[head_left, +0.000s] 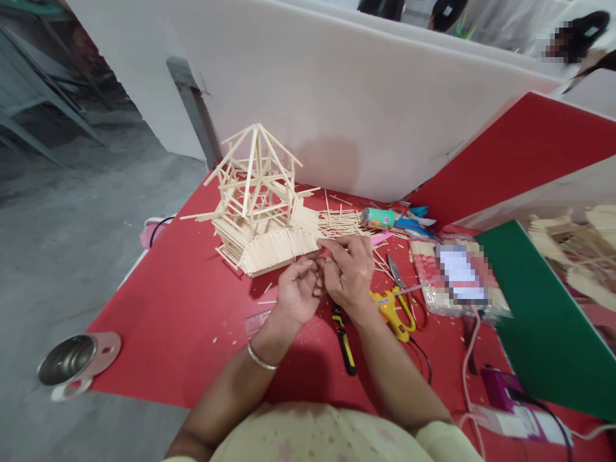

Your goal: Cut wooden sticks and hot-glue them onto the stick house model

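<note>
A pavilion model made of thin wooden sticks (270,250) stands on the red tabletop, with an open pointed roof frame. My left hand (299,292) is at the right end of its slatted base, palm partly up and fingers curled in. Close against it, my right hand (350,273) has its fingers pinched together beside the base's edge. Whatever lies between the fingertips is too small or hidden to make out. Under my right hand lies a black-and-yellow hand tool (343,340), its head partly covered. A yellow glue gun (391,313) rests just right of my right wrist.
Loose sticks (341,223) and a green can (378,217) lie behind my hands. To the right are scissors (396,269), bagged sticks (423,256), a phone (462,274), cables and a green board (543,314). A mug (103,353) stands left; a white partition (298,83) rises behind.
</note>
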Motion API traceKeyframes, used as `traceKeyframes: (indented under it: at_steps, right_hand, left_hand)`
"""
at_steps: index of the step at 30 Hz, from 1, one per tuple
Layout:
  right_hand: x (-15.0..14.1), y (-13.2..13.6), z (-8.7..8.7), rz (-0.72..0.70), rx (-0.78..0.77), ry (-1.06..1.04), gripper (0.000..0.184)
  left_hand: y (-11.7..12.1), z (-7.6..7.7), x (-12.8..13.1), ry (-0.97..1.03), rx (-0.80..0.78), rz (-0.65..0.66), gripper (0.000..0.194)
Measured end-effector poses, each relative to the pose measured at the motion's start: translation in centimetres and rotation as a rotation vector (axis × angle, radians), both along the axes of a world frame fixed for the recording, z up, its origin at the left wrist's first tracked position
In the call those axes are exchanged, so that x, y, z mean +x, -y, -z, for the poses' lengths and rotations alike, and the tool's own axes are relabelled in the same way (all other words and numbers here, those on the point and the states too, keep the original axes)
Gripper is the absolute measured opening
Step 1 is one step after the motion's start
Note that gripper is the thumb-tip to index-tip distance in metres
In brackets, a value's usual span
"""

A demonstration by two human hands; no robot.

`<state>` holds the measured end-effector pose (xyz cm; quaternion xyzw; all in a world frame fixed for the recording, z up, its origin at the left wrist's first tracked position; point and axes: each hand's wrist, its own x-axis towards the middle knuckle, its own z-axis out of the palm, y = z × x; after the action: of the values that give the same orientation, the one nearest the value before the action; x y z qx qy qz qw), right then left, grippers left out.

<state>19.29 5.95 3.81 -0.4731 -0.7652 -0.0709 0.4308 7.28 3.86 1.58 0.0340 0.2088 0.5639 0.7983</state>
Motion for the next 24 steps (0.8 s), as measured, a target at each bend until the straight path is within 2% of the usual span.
traceKeyframes:
  at_steps: [9, 15, 19, 24]
  right_hand:
    - [-0.03, 0.02, 0.09, -0.024, 0.026, -0.047, 0.044]
    - [-0.11, 0.19, 0.09, -0.012, 0.007, -0.069, 0.032]
    - [-0.27, 0.31, 0.0, 0.006, 0.008, -0.11, 0.03]
    - [-0.39, 0.32, -0.19, 0.009, -0.003, -0.144, 0.029]
  left_hand:
    - [0.0, -0.18, -0.03, -0.035, -0.027, -0.002, 0.021]
    - [0.03, -0.37, -0.17, 0.004, -0.003, 0.002, 0.021]
    - [0.03, -0.52, -0.15, 0.001, -0.006, 0.005, 0.026]
    - [0.05, -0.58, -0.11, 0.004, -0.019, 0.005, 0.022]
